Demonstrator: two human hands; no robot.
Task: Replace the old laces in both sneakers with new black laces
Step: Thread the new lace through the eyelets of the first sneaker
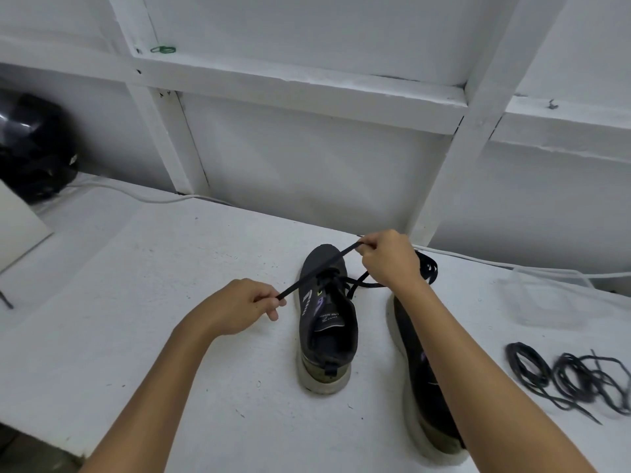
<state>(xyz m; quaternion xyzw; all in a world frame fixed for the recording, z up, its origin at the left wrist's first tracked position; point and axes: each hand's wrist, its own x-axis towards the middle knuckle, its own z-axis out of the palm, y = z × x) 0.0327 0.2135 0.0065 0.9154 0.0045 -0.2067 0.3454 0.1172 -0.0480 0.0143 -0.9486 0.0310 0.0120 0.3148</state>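
Left hand [239, 307]: fingers curled, thumb and forefinger pinching one end of a flat black lace [309, 278]. Right hand [389, 259]: also curled, pinching the same lace at its far end, just beyond the shoe's toe. The lace runs taut between the two sets of fingertips, slanting up from left to right across the front of the left shoe [326, 322].

That shoe stands upright on the table [170, 268], heel toward the person, directly under the stretched lace. The lace crosses the eyelet area; whether it passes through the lowest eyelets or merely lies over them I cannot tell. A slack black loop [358, 283] lies just below the right fingers, between the two shoes. It may be the same lace or another; unclear.

Right shoe [426, 380]: under the right forearm, mostly hidden. Its lacing cannot be judged.

Well off to the right of the right hand: two coiled bundles of thin dark laces [563, 377] on the table. Old or spare, cannot say. A clear plastic box [546, 295] sits beyond them.

Judgement on progress: early to middle. The left shoe looks to be at its first rows, with the ends being evened out; upper eyelets appear unthreaded, tongue exposed. Remaining: lace this shoe to the top, then check or do the right one.
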